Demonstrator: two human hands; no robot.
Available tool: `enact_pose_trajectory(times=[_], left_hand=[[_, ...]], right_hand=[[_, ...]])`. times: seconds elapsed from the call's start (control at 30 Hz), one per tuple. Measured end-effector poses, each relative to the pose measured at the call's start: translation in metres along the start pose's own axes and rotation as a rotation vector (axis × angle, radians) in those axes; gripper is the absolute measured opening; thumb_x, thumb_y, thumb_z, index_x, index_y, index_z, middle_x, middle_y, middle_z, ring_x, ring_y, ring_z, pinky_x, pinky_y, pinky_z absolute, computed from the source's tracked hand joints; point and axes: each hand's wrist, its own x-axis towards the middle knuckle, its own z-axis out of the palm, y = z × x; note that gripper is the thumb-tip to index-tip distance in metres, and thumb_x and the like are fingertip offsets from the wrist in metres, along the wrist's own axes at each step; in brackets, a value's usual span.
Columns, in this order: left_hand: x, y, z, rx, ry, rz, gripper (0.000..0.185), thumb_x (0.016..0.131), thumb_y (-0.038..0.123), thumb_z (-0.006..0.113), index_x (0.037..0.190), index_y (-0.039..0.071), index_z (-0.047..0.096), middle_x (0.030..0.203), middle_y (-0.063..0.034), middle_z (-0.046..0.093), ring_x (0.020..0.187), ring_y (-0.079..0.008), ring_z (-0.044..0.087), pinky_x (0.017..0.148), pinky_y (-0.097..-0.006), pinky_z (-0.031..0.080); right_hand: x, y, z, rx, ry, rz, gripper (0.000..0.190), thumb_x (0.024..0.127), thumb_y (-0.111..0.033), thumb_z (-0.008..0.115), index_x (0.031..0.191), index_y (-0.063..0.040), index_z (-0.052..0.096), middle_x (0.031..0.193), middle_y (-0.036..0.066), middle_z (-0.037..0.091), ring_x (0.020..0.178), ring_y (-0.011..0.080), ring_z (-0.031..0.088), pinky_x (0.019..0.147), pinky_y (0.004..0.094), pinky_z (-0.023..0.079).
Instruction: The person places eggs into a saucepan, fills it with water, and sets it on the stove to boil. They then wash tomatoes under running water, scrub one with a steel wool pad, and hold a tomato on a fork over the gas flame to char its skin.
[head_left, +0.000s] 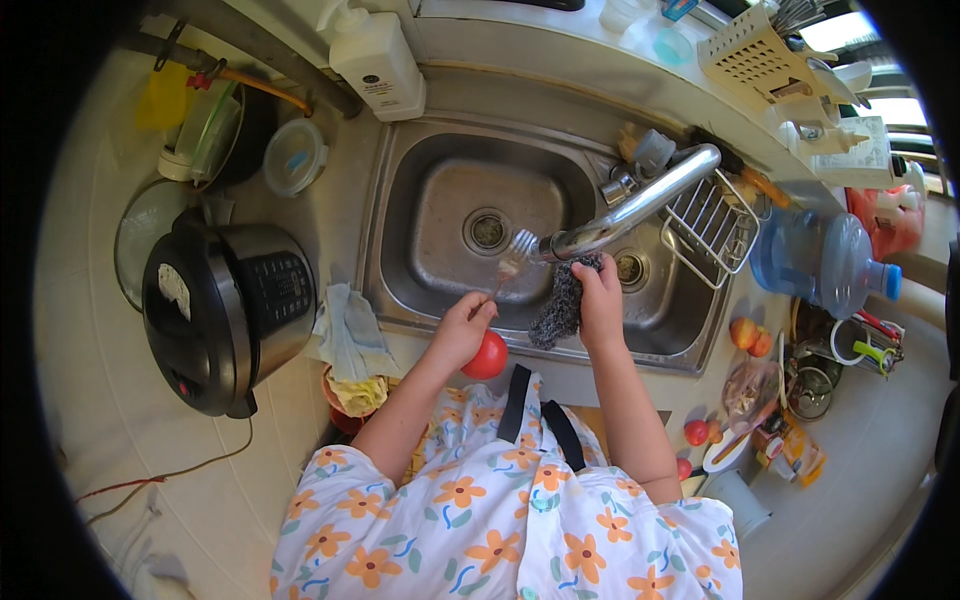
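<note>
My left hand (466, 328) grips the thin handle of a metal fork (523, 244), its tines pointing away from me over the sink. A round red tomato (486, 355) shows right beside that hand at the sink's front rim; whether the hand touches it I cannot tell. A dark grey scouring pad (559, 309) hangs in my right hand (602, 300), pinched between thumb and fingers. Both hands are above the stainless steel double sink (427, 225). The chrome faucet (637, 206) ends close to the fork's tines.
An electric pressure cooker (225, 315) stands left of the sink, near a damp cloth (349, 330). Behind the basin is a white pump bottle (379, 67). At right are a wire rack (712, 225), a blue water jug (817, 259), peaches (744, 332) and a small tomato (696, 432).
</note>
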Motion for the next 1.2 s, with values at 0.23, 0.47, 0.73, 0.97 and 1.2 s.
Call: enact_pose_trajectory(times=[0.23,0.47,0.73,0.97,1.2], left_hand=[[-0.005,0.003,-0.001,-0.126,-0.081,0.064,0.017,0.105,0.016,0.049,0.093,0.006,0.055,0.080,0.0005,0.054,0.077,-0.0084,0.051,0.075,-0.0237,0.043],[-0.009,0.003,-0.002,-0.051,-0.028,0.036,0.014,0.104,0.013,0.051,0.095,0.006,0.057,0.079,-0.0009,0.059,0.076,-0.0101,0.056,0.073,-0.0264,0.046],[-0.021,0.016,-0.004,0.335,0.170,0.124,0.015,0.100,0.019,0.058,0.103,0.005,0.062,0.080,-0.0077,0.065,0.075,-0.0183,0.062,0.072,-0.0319,0.049],[-0.029,0.028,-0.004,0.471,0.248,0.188,0.015,0.098,0.021,0.060,0.104,0.008,0.064,0.083,-0.0134,0.067,0.079,-0.0285,0.067,0.071,-0.0351,0.050],[-0.030,0.028,-0.006,0.493,0.305,0.262,0.016,0.097,0.021,0.061,0.104,0.007,0.065,0.087,-0.0136,0.068,0.079,-0.0293,0.067,0.071,-0.0354,0.051]], right_hand=[[-0.014,-0.016,0.005,-0.014,-0.024,-0.114,0.021,0.096,-0.013,0.060,0.114,-0.002,0.056,0.098,0.000,0.061,0.088,0.0074,0.053,0.081,0.0245,0.045],[-0.014,-0.009,0.003,-0.478,0.052,-0.552,0.022,0.093,-0.012,0.062,0.111,-0.002,0.056,0.106,0.010,0.057,0.092,0.0214,0.057,0.081,0.0325,0.048],[-0.025,-0.067,0.017,-1.032,-0.076,-0.820,0.021,0.082,-0.012,0.073,0.100,-0.007,0.064,0.109,0.014,0.056,0.101,0.0344,0.058,0.079,0.0418,0.051],[-0.017,-0.067,0.014,-1.066,-0.141,-0.803,0.016,0.082,-0.011,0.071,0.097,-0.006,0.066,0.106,0.012,0.060,0.100,0.0323,0.059,0.079,0.0412,0.051],[-0.012,-0.069,0.012,-0.820,-0.192,-0.355,0.018,0.080,-0.011,0.075,0.095,-0.005,0.068,0.090,0.011,0.068,0.093,0.0302,0.063,0.081,0.0384,0.051]])
